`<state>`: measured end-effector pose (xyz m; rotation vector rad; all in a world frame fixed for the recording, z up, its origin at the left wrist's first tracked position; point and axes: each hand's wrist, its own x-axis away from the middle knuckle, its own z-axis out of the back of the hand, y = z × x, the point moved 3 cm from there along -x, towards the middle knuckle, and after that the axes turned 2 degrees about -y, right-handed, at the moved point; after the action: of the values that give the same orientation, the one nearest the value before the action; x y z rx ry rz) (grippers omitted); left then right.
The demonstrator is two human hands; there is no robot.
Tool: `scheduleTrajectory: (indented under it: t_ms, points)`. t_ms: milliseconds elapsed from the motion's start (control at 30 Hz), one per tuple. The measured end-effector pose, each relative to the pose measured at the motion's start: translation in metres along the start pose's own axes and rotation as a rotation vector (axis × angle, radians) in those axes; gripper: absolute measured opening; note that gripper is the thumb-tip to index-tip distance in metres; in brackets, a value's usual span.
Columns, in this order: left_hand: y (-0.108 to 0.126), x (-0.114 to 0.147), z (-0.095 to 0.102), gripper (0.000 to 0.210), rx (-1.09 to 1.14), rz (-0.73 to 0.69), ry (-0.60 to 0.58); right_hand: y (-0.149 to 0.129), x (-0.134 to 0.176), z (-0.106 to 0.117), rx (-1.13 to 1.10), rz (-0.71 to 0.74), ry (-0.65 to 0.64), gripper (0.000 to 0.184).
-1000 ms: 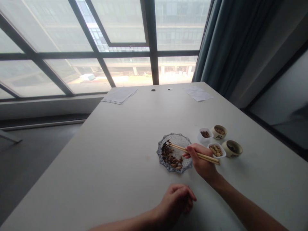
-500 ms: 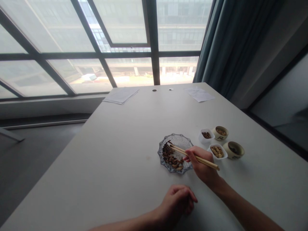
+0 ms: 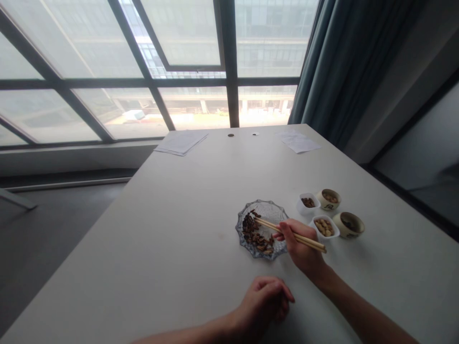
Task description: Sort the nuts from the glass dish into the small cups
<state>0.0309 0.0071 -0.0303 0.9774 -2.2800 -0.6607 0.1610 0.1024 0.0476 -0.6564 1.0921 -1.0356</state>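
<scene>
Chopsticks [image 3: 267, 223] are sitting in our right grip [image 3: 301, 244], which is closing firmly around them; we're apparently picking at brown pieces [image 3: 255, 239] lying in the glass plate [image 3: 270, 209]. Next move is calling for a careful pinch. Left grip [image 3: 263, 302] is lying half-curled, contents hidden.

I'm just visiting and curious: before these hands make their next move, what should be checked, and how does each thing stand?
1. Chopsticks held in the right hand: ok.
2. Chopstick tips within the glass dish's outline, by the dark pieces: ok.
3. A piece pinched between the tips: cannot tell, too small to see.
4. Left hand apart from the dish: ok, fingers curled on its near side.
5. White containers and beige cups upright: ok, all four.
</scene>
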Motion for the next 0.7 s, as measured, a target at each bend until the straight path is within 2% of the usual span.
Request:
scheduleTrajectory:
  t_ms: [100,200,267,400,533,700]
  points:
    - [0.000,0.000,0.000,0.050,0.001,-0.003,0.008,-0.006,0.001,0.005,-0.013,0.027,0.043,0.034]
    - [0.000,0.001,0.000,0.048,0.002,-0.008,0.021,-0.020,0.009,0.026,0.000,0.053,0.134,0.028]
    - [0.000,0.002,0.001,0.047,0.003,-0.012,0.034,-0.032,0.020,0.053,0.048,0.054,0.259,0.023]
    - [0.001,0.004,0.002,0.047,0.004,-0.014,0.047,-0.047,0.052,0.123,0.216,-0.021,0.585,0.022]
    - [0.003,0.003,0.004,0.045,-0.003,-0.018,0.049,-0.034,0.079,0.177,0.356,-0.138,0.806,0.030]
    - [0.005,0.003,0.004,0.045,-0.008,-0.018,0.061,0.006,0.088,0.200,0.312,-0.253,0.769,0.039]
